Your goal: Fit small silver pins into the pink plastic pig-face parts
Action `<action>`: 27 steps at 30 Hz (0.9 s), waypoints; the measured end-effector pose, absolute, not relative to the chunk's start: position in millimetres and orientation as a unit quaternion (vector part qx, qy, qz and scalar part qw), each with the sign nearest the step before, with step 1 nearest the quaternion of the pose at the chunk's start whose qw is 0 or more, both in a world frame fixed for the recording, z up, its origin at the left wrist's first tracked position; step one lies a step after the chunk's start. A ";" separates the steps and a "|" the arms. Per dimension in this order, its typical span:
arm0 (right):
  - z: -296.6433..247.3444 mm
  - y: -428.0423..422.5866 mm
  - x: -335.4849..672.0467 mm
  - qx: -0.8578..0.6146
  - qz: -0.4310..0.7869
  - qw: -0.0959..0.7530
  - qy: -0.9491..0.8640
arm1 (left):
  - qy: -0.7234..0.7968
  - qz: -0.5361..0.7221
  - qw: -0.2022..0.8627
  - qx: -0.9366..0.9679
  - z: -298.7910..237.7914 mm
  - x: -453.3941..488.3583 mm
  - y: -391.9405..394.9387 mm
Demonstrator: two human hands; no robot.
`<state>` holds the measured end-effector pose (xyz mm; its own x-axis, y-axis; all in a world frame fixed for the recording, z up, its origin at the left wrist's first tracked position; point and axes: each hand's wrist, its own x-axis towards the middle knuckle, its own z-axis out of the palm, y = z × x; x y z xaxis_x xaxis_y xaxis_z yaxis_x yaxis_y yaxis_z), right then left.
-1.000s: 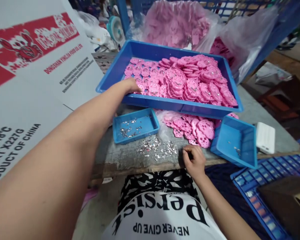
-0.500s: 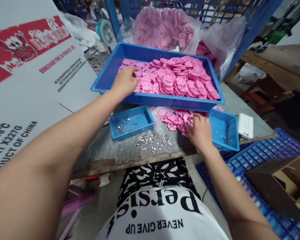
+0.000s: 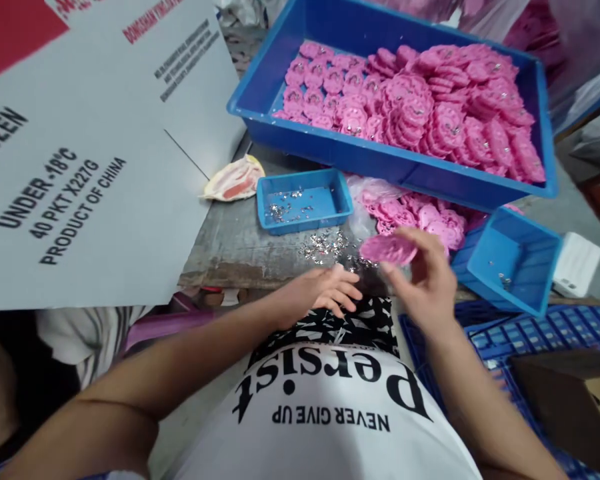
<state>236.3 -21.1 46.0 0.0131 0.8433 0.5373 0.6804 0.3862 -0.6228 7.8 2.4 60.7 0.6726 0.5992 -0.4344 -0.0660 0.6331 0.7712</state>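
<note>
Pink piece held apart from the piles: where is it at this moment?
In the head view, right of centre, the pink piece is held by the right hand, with most of the shiny bits to its left.

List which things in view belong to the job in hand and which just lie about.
Likely in use: pink disc in right hand; silvery bits; small blue tray; large blue tray.
Probably lying about: printed carton; white boxy device; brown cardboard box.

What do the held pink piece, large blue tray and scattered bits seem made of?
Pink piece: perhaps plastic or rubber, evenly coloured; blur hides finish.
Large blue tray: likely moulded plastic, faintly glossy, with rounded corners.
Scattered bits: probably metal or metallised plastic, shiny with silvery glints.
</note>
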 end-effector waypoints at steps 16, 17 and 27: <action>-6.6 4.8 219.1 -0.627 0.047 0.269 -0.730 | 0.478 0.343 0.777 0.224 27.9 -15.8 -34.5; -6.9 9.9 217.8 -0.623 0.037 0.255 -0.739 | 0.476 0.342 0.776 0.231 27.9 -15.2 -33.8; -6.1 28.0 200.3 -0.576 -0.042 0.133 -0.805 | 0.473 0.337 0.771 0.263 24.3 -15.4 -29.3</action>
